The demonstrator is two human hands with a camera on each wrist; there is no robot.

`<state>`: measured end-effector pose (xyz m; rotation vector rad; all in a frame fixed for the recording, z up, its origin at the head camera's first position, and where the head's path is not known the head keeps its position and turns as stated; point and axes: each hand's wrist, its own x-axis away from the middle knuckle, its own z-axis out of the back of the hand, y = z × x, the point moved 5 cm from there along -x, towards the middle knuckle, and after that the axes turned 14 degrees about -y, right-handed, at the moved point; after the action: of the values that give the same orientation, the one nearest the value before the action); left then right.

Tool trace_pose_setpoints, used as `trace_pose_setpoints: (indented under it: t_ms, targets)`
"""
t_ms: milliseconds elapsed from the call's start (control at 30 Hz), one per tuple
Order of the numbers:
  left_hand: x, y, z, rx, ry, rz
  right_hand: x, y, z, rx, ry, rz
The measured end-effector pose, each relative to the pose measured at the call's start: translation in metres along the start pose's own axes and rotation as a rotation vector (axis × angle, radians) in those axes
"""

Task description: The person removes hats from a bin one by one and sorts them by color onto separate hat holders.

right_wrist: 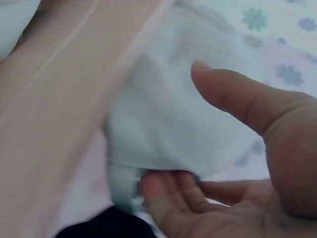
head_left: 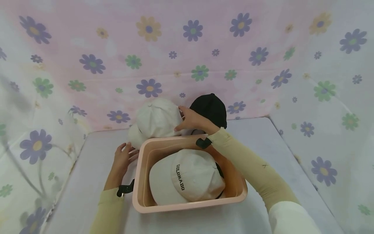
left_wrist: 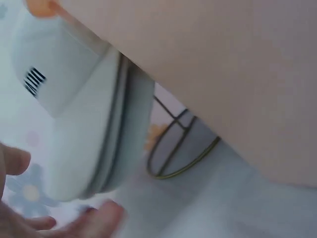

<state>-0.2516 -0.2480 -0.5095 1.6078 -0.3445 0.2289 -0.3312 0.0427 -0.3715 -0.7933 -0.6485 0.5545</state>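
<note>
A white baseball cap (head_left: 159, 118) rests behind the basket, its brim toward the left. More brims lie layered against its brim (left_wrist: 84, 153) in the left wrist view, and dark lettering marks its front. My left hand (head_left: 122, 159) is beside the brim, thumb and fingers spread apart around its edge. On the cap's back, my right hand (head_left: 194, 119) has its fingers (right_wrist: 163, 193) curled under the lower rim and its thumb (right_wrist: 223, 89) over the crown. Another white cap (head_left: 193, 175), lettered COLORADO, lies in the pink basket (head_left: 190, 208).
A black cap (head_left: 208, 109) stands just behind my right hand. Thin wire loops (left_wrist: 173, 168) show under the caps in the left wrist view. The basket sits between my forearms on the white table (head_left: 73, 195). Flowered cloth (head_left: 117, 65) hangs behind and at both sides.
</note>
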Motion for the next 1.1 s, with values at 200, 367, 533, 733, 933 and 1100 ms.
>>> trace_pose_setpoints:
  t_ms: [200, 367, 533, 733, 933, 1100]
  targets:
    - [0.028, 0.019, -0.001, -0.364, -0.143, 0.029, 0.030, -0.022, -0.002, 0.175, -0.075, 0.011]
    - [0.053, 0.037, -0.006, -0.543, -0.235, -0.093, 0.074, -0.045, -0.010, 0.205, -0.140, 0.095]
    - [0.085, 0.060, -0.019, -0.682, -0.286, -0.250, 0.114, -0.064, -0.026, 0.201, -0.214, 0.199]
    - [0.117, 0.071, -0.043, -0.889, -0.259, -0.382, 0.144, -0.070, -0.043, 0.191, -0.267, 0.251]
    - [0.133, 0.064, -0.071, -1.081, -0.279, -0.428, 0.153, -0.052, -0.051, 0.294, -0.251, 0.298]
    - [0.139, 0.058, -0.086, -1.218, -0.234, -0.430, 0.150, -0.033, -0.057, 0.343, -0.260, 0.329]
